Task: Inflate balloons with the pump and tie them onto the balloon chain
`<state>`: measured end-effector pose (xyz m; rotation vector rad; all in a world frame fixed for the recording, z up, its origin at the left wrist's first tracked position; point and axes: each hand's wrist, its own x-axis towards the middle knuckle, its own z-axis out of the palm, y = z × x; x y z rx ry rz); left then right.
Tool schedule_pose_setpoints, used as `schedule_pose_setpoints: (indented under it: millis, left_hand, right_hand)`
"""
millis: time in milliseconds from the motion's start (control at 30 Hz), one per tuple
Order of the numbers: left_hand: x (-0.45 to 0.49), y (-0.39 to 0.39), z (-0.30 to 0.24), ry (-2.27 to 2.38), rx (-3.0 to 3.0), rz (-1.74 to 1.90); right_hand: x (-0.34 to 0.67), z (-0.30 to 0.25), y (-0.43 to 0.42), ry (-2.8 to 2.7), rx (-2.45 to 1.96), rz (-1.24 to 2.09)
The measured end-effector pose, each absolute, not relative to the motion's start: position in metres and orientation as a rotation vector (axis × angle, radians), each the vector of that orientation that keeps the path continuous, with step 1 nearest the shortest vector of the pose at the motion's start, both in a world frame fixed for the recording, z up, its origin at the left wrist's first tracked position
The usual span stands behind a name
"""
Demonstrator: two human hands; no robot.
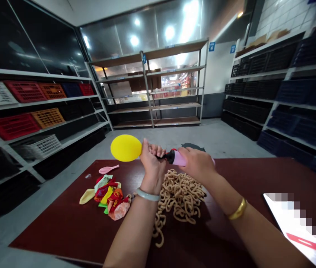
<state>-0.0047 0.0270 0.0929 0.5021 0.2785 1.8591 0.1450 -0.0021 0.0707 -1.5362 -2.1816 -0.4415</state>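
Observation:
My left hand [150, 158] is closed around the neck of a partly inflated yellow balloon [125, 147], pinching it onto the black nozzle of a pink hand pump [178, 158]. My right hand [198, 163] grips the body of that pump. Both hands are raised above a dark red table [63, 227]. Below them lies a tangled heap of beige plastic chain [181, 195]. Several flat, uninflated balloons [109, 195] in mixed colours lie left of the chain, with one pink balloon [108, 169] apart from them.
A white card with a red mark [297, 227] rests at the table's right edge. A dark object [192, 146] lies behind the pump. Metal shelves with coloured crates [21, 108] line the left, dark crates [286, 96] the right, near-empty shelves [158, 89] the back.

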Motion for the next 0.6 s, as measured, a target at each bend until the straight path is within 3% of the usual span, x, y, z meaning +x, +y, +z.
schedule_pose_setpoints:
  millis: [300,600]
  left_hand:
    - [-0.056,0.049,0.078,0.317,0.483,1.944]
    - [0.019,0.020,0.056,0.303,0.479,1.842]
  right_hand:
    - [0.199,0.025,0.015,-2.118,-1.552,-0.505]
    - [0.183,0.028,-0.003,-2.103,-1.559,-0.488]
